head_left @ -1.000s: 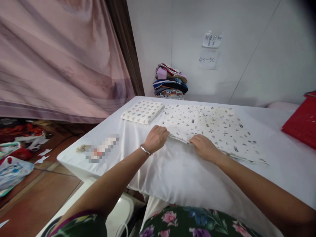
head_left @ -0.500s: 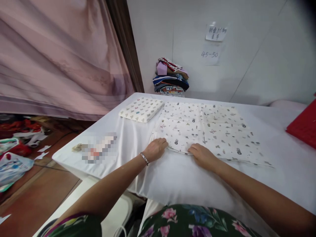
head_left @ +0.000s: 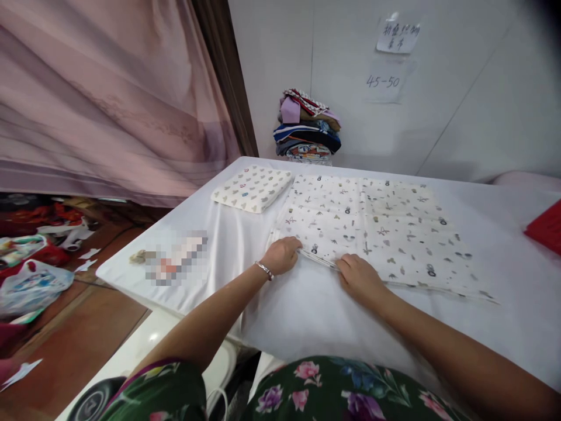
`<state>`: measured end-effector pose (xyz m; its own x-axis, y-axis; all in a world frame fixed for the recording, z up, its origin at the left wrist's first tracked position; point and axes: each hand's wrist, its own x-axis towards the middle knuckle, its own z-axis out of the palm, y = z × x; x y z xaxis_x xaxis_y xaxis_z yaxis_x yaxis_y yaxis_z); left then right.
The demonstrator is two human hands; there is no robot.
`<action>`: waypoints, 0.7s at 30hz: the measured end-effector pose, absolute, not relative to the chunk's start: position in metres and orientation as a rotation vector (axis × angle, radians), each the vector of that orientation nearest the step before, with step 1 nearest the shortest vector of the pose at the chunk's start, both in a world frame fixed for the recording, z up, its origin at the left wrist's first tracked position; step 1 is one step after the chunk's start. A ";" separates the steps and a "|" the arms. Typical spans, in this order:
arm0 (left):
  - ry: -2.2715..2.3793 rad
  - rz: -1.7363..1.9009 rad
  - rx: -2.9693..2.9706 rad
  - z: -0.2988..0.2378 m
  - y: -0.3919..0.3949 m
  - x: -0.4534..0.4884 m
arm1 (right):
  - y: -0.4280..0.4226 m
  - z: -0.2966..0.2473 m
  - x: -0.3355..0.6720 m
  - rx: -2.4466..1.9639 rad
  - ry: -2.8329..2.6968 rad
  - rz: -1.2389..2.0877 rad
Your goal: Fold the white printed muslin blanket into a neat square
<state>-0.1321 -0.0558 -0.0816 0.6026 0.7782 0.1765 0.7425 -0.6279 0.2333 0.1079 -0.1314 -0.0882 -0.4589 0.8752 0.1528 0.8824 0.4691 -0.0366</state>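
Note:
A white cloth printed with small grey and brown figures lies spread flat in layers, with creases across it. My left hand grips its near edge close to the left corner, fingers bent over the fabric. Further right along that same edge, my right hand pinches the cloth between thumb and fingers. Between both hands the edge is slightly raised and shows several layers. Just beyond the left corner sits a folded cream cloth with a repeating grey motif.
The table wears a white cover. A blurred-out item lies at its left. A stack of folded fabrics stands by the wall, and a red object is at the right edge. Bags lie on the floor.
Both hands keep hold of the near edge, and the stretch between them is lifted a little and straighter. The whole view has shifted slightly.

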 end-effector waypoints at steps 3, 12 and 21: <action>1.265 0.363 2.725 -0.081 -0.057 -0.132 | -0.129 -0.094 0.107 -1.564 -2.578 -0.151; 1.103 0.433 2.968 -0.075 -0.068 -0.150 | -0.129 -0.084 0.112 -1.472 -2.559 0.038; 1.144 0.466 2.875 -0.091 -0.077 -0.155 | -0.134 -0.095 0.109 -1.470 -2.569 0.114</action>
<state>-0.1549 -0.0771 -0.0907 0.6884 0.6737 0.2688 0.6698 -0.7327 0.1207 0.1088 -0.1342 -0.0946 -0.4952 0.8608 0.1174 0.8471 0.5084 -0.1549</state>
